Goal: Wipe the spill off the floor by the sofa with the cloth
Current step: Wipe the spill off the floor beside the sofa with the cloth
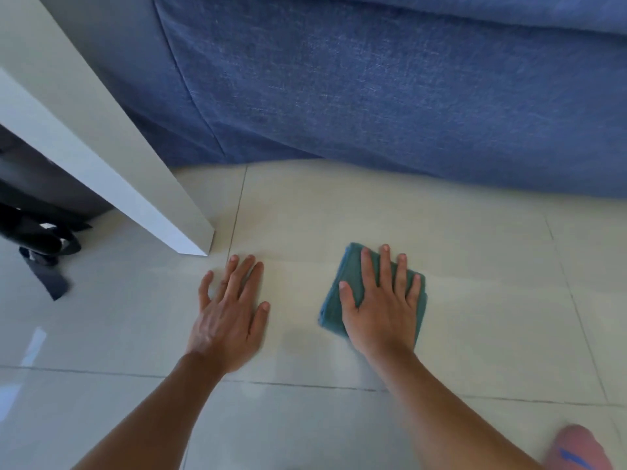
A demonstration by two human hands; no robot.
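Cloth (334, 300) is seen lying on the floor (475, 300), in front of the sofa (373, 96) but not touching it. It is a green, folded cloth, and most of it is hidden under the right hand (381, 310). That hand is laid flat on top of it with the fingers spread out. Nothing is gripped; the cloth is only pressed down by the open palm. Only the left edge, the far corner and a strip on the right of the cloth can be seen.

The left hand (230, 317) is laid flat on the bare tiles beside it, apart from the cloth, open, with nothing held.

No clear spill can be made out. The tiles are shiny, and a faint dull patch is seen between the two hands, but it cannot be told if it is wet.

The blue sofa is cut off at the top. A white furniture leg (142, 184) is stood on the floor to the left, near the left hand. Behind it, dark straps (44, 262) are seen, too dim to tell what they are. A pink thing (576, 449) is cut off at the bottom right corner.
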